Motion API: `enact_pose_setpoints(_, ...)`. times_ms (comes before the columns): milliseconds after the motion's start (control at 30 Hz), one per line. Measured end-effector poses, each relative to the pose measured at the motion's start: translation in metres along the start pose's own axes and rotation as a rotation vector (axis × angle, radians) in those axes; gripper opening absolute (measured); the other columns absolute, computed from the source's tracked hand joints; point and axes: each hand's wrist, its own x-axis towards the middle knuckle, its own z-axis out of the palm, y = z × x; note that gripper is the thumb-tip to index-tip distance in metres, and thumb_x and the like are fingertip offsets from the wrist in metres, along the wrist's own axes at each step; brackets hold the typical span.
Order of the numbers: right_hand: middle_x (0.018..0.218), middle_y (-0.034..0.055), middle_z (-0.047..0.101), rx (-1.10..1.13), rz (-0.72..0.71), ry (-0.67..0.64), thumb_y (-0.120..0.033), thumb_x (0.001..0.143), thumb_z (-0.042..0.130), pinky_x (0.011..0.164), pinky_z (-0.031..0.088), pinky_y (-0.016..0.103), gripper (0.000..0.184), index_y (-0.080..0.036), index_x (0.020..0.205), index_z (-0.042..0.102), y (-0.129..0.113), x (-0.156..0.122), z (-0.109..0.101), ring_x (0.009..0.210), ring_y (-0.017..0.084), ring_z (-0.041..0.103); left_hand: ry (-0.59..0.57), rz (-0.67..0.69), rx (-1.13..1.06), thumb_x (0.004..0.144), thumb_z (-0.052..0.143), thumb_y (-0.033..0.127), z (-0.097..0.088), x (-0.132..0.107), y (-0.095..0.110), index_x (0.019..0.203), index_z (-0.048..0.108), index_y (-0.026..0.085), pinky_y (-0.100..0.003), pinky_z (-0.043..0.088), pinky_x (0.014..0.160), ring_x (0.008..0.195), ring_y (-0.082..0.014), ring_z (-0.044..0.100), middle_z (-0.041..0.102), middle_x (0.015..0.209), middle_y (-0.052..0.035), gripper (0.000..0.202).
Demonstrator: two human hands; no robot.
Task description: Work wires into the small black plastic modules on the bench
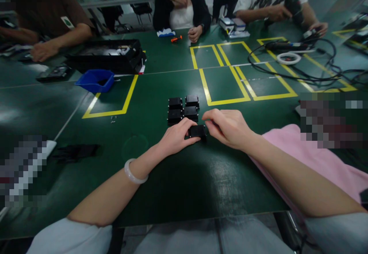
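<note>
A small black rectangular box (198,131) lies on the green table, with the thumb and fingers of my left hand (179,136) gripping it from the left. Close against its right end, my right hand (227,128) has its thumb and forefinger drawn together. Whatever those fingertips hold, if anything, is too small to make out. Just beyond my left hand, several matching black boxes (191,112) stand in two rows, with small light pins or screws at their sides.
Yellow tape rectangles (228,102) mark the table. At left are a blue bin (96,80), a black case (107,54), tiny loose parts (114,119) and a dark glove-like item (76,152). Cables (310,79) and pink cloth (304,150) lie right. Three people sit opposite.
</note>
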Motion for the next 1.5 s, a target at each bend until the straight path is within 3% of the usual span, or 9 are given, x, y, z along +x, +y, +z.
enact_pose_setpoints(133, 0.058, -0.0031, 0.057, -0.054, 0.001, 0.018, -0.033, 0.094, 0.045, 0.054, 0.034, 0.023, 0.022, -0.018, 0.082, 0.056, 0.0001, -0.0002, 0.0003, 0.051, 0.009, 0.051, 0.007, -0.004, -0.008, 0.086, 0.060, 0.047, -0.0009, -0.0020, -0.0007, 0.109, 0.053, 0.022, -0.029, 0.045, 0.069, 0.079, -0.0165, 0.058, 0.057, 0.101, -0.0023, 0.034)
enact_pose_setpoints(333, 0.067, -0.0025, 0.063, -0.015, 0.000, 0.027, -0.017, 0.091, 0.044, 0.057, 0.036, 0.022, 0.012, -0.017, 0.093, 0.056, 0.0002, -0.0004, 0.0016, 0.055, 0.008, 0.054, 0.010, 0.000, -0.008, 0.086, 0.061, 0.046, -0.0020, -0.0026, -0.0005, 0.110, 0.052, 0.023, -0.030, 0.045, 0.071, 0.078, -0.0157, 0.058, 0.057, 0.100, -0.0015, 0.035)
enact_pose_setpoints(533, 0.059, -0.0030, 0.058, -0.039, 0.027, 0.024, -0.032, 0.094, 0.047, 0.055, 0.035, 0.022, 0.019, -0.018, 0.085, 0.057, 0.0017, -0.0003, 0.0007, 0.052, 0.009, 0.051, 0.008, 0.000, 0.003, 0.086, 0.060, 0.048, -0.0013, -0.0027, -0.0010, 0.110, 0.053, 0.023, -0.029, 0.045, 0.070, 0.078, -0.0162, 0.058, 0.057, 0.100, -0.0021, 0.035)
enact_pose_setpoints(700, 0.067, -0.0012, 0.063, -0.013, 0.024, 0.002, -0.018, 0.092, 0.042, 0.057, 0.037, 0.023, 0.015, -0.017, 0.094, 0.056, 0.0017, -0.0002, 0.0011, 0.057, 0.010, 0.056, 0.009, -0.001, 0.004, 0.086, 0.061, 0.048, -0.0016, -0.0021, -0.0007, 0.110, 0.052, 0.023, -0.029, 0.045, 0.071, 0.078, -0.0154, 0.058, 0.056, 0.101, -0.0017, 0.036)
enact_pose_setpoints(900, 0.061, -0.0023, 0.059, -0.023, 0.017, 0.017, -0.030, 0.093, 0.048, 0.054, 0.036, 0.023, 0.018, -0.016, 0.086, 0.057, 0.0022, -0.0004, -0.0003, 0.052, 0.009, 0.052, 0.013, 0.004, 0.019, 0.086, 0.061, 0.048, -0.0009, -0.0022, -0.0008, 0.114, 0.052, 0.023, -0.029, 0.045, 0.070, 0.078, -0.0153, 0.058, 0.057, 0.103, -0.0022, 0.038)
enact_pose_setpoints(1100, 0.068, -0.0009, 0.064, -0.016, 0.021, 0.000, -0.018, 0.092, 0.043, 0.057, 0.038, 0.023, 0.014, -0.016, 0.095, 0.057, 0.0026, -0.0010, 0.0001, 0.058, 0.010, 0.058, 0.018, 0.006, 0.006, 0.086, 0.060, 0.047, -0.0014, -0.0031, -0.0001, 0.113, 0.052, 0.024, -0.029, 0.045, 0.071, 0.077, -0.0150, 0.058, 0.057, 0.104, -0.0018, 0.037)
enact_pose_setpoints(1300, 0.061, -0.0002, 0.060, -0.035, 0.031, 0.005, -0.030, 0.094, 0.047, 0.055, 0.038, 0.024, 0.021, -0.015, 0.085, 0.059, 0.0025, -0.0008, -0.0009, 0.053, 0.011, 0.055, 0.027, 0.011, 0.010, 0.086, 0.061, 0.048, -0.0002, -0.0033, -0.0014, 0.114, 0.052, 0.024, -0.028, 0.044, 0.070, 0.077, -0.0143, 0.058, 0.057, 0.104, -0.0014, 0.038)
enact_pose_setpoints(1500, 0.069, 0.0008, 0.064, 0.002, 0.039, 0.001, -0.018, 0.091, 0.046, 0.057, 0.039, 0.023, 0.015, -0.012, 0.097, 0.059, 0.0018, -0.0013, 0.0007, 0.058, 0.011, 0.060, 0.025, 0.014, -0.002, 0.086, 0.062, 0.047, -0.0003, -0.0026, -0.0022, 0.114, 0.053, 0.024, -0.028, 0.045, 0.072, 0.078, -0.0143, 0.058, 0.057, 0.104, -0.0011, 0.037)
